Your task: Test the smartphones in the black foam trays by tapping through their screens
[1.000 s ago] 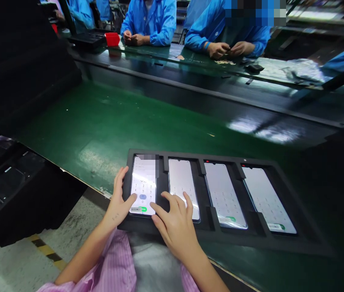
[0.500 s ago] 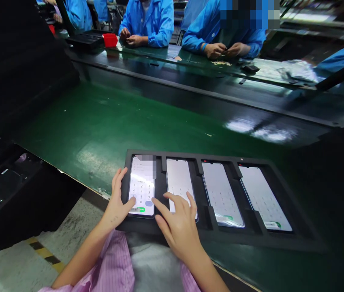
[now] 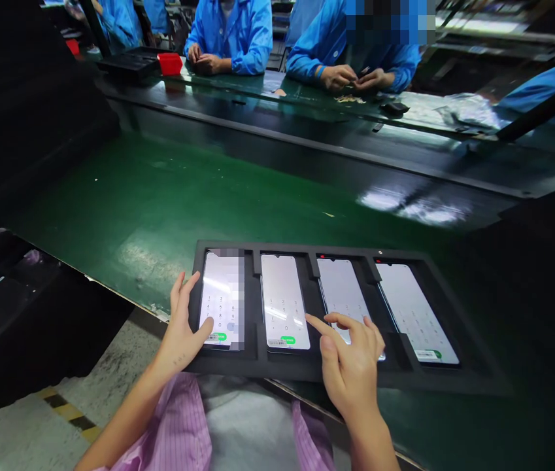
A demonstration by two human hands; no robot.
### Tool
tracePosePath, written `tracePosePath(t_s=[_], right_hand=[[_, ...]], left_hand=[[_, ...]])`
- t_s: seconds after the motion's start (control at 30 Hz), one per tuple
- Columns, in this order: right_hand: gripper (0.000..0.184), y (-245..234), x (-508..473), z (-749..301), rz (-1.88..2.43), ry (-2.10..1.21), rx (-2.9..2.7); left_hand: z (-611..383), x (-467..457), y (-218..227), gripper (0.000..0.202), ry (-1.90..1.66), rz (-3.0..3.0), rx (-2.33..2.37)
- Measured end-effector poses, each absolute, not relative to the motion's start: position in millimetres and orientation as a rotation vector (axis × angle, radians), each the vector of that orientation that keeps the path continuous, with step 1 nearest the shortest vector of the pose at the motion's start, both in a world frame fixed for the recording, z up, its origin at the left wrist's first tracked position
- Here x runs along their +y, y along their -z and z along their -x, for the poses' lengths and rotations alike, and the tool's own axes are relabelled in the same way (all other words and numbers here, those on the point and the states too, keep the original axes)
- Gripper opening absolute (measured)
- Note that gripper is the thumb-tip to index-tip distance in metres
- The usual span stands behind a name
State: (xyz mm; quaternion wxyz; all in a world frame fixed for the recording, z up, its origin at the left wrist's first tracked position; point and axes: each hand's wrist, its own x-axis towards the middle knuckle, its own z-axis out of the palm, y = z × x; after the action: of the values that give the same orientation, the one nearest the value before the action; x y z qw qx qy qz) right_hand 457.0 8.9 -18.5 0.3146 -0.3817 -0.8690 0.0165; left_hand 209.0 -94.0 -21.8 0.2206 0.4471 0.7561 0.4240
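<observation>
A black tray (image 3: 257,356) lies on the green conveyor belt and holds several phones with lit dial-pad screens. My left hand (image 3: 182,324) rests on the tray's left edge, fingers apart, thumb touching the lower part of the leftmost phone (image 3: 221,301). My right hand (image 3: 350,360) hovers over the lower part of the third phone (image 3: 338,288), index finger stretched toward the second phone (image 3: 282,301), other fingers loosely curled. It holds nothing. The fourth phone (image 3: 412,311) lies untouched at the right.
The green belt (image 3: 159,196) runs away to the far left. Stacked black trays (image 3: 7,294) stand at my left. Across a second bench, people in blue coats (image 3: 233,33) work with their hands; a red box (image 3: 169,63) sits there.
My right hand has moved right, from the first and second phones to over the third phone. My left hand has kept its place on the tray's left edge.
</observation>
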Motion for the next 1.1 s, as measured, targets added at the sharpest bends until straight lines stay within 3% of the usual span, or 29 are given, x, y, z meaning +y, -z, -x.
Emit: tracePosePath(t_s=[0.13,0.3,1.1], right_hand=[[0.030,16.8,11.7,-466.0,0.971,-0.104,-2.341],[0.030,17.0,10.7,-466.0,0.932,-0.156,-2.360],[0.034,14.0,7.9,-461.0,1.019,-0.213,-2.277]], left_hand=[[-230.6,-98.3,6.6,0.046,-0.924,-1.873,2.244],[-264.7,-88.2,2.5,0.044,-0.681,-2.531,2.008],[-272.9,-78.5,3.9,0.048,-0.542,-2.538,2.074]])
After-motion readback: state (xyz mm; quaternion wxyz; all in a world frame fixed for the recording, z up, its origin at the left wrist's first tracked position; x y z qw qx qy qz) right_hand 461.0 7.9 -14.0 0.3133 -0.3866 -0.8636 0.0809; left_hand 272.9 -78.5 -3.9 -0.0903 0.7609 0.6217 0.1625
